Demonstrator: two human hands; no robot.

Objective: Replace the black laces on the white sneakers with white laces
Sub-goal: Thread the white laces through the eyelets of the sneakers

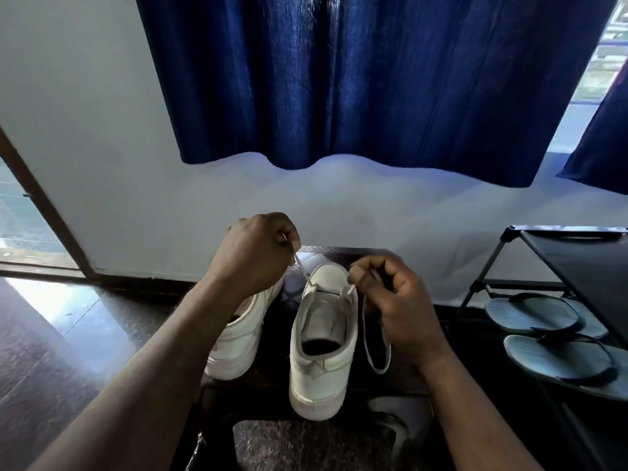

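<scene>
Your left hand (pixel 253 253) is clenched on one end of the white lace (pixel 300 266). The fingers are curled, and the lace comes out beside the thumb. From there it runs in a straight, tight line down to the front of the right sneaker (pixel 323 351).

Under your left forearm stands the left sneaker (pixel 238 341). It is partly hidden by the arm, so I cannot tell if it has any lace. It is just beside the right sneaker and does not touch it. Both stand on the dark floor (pixel 51 351), with their heels toward you.

The right sneaker is upright between your two hands. The white lace crosses it once, at the eyelets nearest the toe. The tongue and the other eyelets are bare.

Your right hand (pixel 390 300) pinches the other side of the lace between thumb and forefinger, just beside the right front eyelet. The other fingers are curled in. Below this hand the rest of the lace hangs in a long loop beside the right sneaker.

Behind the sneakers is a pale wall (pixel 136 198) with a blue curtain (pixel 373 79). At the far right stands a black shoe rack (pixel 560 260), and a pair of grey sandals (pixel 543 317) lies on its lower shelf.
</scene>
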